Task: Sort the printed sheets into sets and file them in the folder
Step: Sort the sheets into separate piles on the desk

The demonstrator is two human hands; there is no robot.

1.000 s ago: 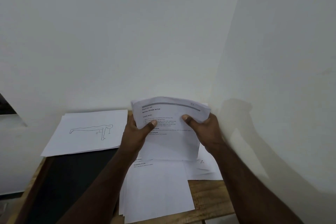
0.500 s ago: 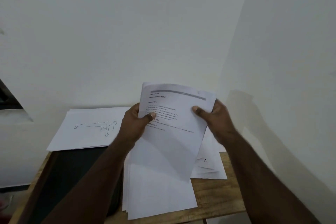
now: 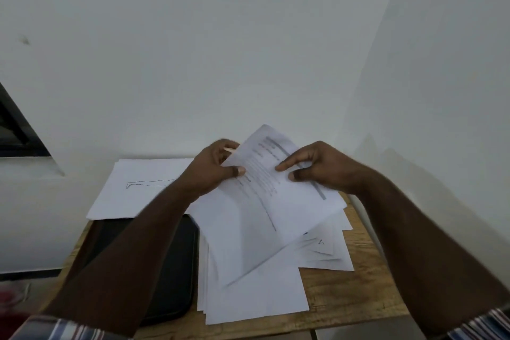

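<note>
I hold a bundle of printed text sheets [image 3: 265,210] above the table, turned clockwise so its grey header bar runs down the right side. My left hand [image 3: 214,167] pinches its upper left edge with the thumb on top. My right hand [image 3: 317,167] grips the upper right part, thumb and forefinger on the page. A stack of white sheets [image 3: 256,292] lies below on the wooden table [image 3: 358,309]. Another pile with a line drawing of a figure [image 3: 138,188] lies at the back left. A black folder [image 3: 171,265] lies under my left forearm.
Fanned loose sheets [image 3: 328,251] with small drawings lie at the right of the table. White walls close in behind and on the right. A dark window frame [image 3: 16,124] is at the far left. A red blurred object [image 3: 11,303] sits at the lower left.
The held bundle has rotated clockwise and dropped lower towards the stack. Both hands moved with it, and the view has tilted further down over the table.
</note>
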